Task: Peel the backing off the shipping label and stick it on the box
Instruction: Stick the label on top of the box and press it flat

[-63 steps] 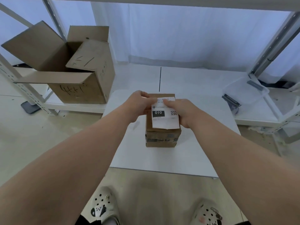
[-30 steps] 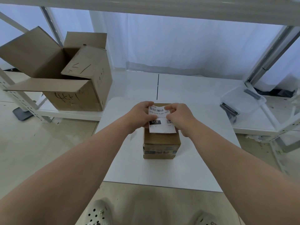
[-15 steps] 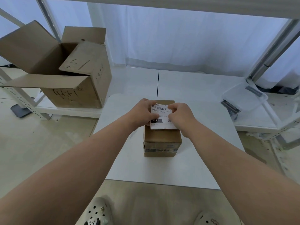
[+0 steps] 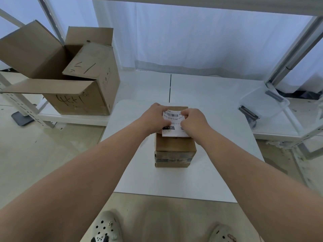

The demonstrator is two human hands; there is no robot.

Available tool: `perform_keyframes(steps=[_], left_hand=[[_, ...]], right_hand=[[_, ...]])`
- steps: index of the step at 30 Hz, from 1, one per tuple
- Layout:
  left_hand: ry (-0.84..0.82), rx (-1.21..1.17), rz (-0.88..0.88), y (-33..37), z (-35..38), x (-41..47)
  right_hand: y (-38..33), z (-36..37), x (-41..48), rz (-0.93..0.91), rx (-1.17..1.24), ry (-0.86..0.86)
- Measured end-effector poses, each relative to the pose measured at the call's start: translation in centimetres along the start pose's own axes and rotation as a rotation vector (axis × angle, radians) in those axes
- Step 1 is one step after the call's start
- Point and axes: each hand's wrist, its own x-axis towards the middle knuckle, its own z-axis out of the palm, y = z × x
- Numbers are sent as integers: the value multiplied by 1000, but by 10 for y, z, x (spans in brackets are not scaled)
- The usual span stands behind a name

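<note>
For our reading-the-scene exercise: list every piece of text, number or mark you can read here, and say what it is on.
"010", white on a black block: shipping label, held over the small box.
Code under the barcode, roughly "010-010-L30-55": same label; the ending is unclear.
Fine print and square code: too small to read.
Handwritten strokes on the large open carton front and flap: not legible.

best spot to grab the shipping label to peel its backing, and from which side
Judging by its pose, the far top edge: the shipping label lies over the box top with that barcode edge exposed between left hand and right hand. Pinch a corner there, from above.
</note>
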Motion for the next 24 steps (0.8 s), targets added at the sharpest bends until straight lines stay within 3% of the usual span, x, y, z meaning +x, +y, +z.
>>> perform_keyframes(steps=[6, 24], left_hand=[[37, -151, 35, -3, 0, -2], [-7, -58, -26, 6, -3, 2]], right_hand=[[2, 1, 0, -36, -4, 17], [-10, -1, -2, 48, 79, -41]])
